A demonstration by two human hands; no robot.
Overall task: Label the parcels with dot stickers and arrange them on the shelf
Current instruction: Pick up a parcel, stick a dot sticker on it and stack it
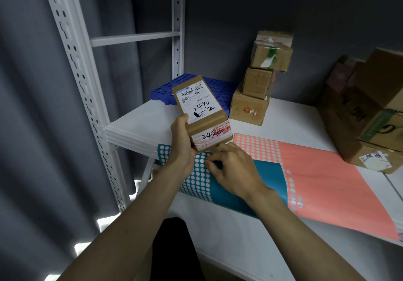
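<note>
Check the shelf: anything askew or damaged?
The stack of three boxes at the back leans: the top box sits tilted and offset right, with torn tape. The teal sticker sheet overhangs the shelf front edge. The parcel in the left hand looks intact.

We see brown cardboard parcels (250, 107), taped and matt, on a smooth white shelf (135, 119) (painted metal posts). The sticker sheets (327, 171) look like slightly glossy paper; the blue crate (165, 91) is perforated plastic.
</note>
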